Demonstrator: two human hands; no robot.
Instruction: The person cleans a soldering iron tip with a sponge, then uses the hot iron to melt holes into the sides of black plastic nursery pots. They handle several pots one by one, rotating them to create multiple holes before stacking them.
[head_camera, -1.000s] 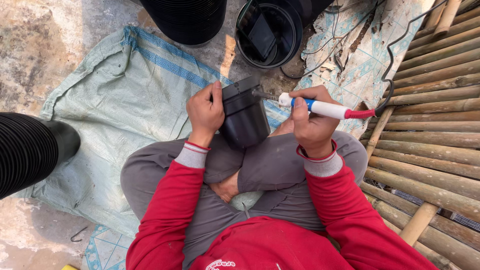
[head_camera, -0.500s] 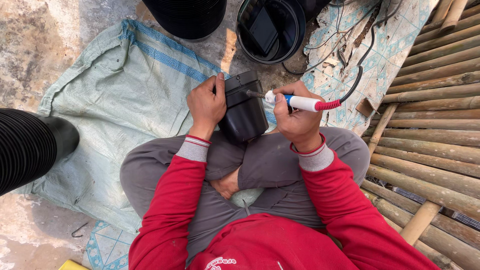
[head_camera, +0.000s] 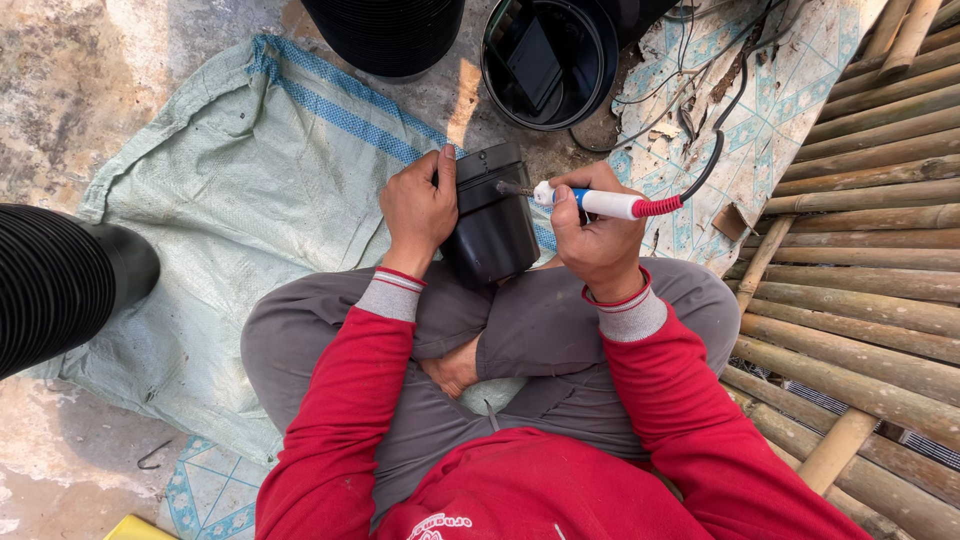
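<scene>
Left hand (head_camera: 420, 208) clamped on the left side of a small black plastic pot (head_camera: 492, 218), thumb on its upper edge. Pot rests on the crossed legs (head_camera: 540, 320), bottom end pointing away from the person. Right hand (head_camera: 596, 240) wrapped tight around a white pen-shaped tool (head_camera: 600, 203) with a blue band and red collar; metal tip touches the pot's top face. Black cord (head_camera: 722, 145) runs from the tool to the tiled floor. Woven sack (head_camera: 230, 200) underneath, black bucket (head_camera: 545, 60) ahead, bamboo slats (head_camera: 870, 200) right.

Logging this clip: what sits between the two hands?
In the head view, a black pot sits between the left hand and right hand, with the iron tip on it.
</scene>
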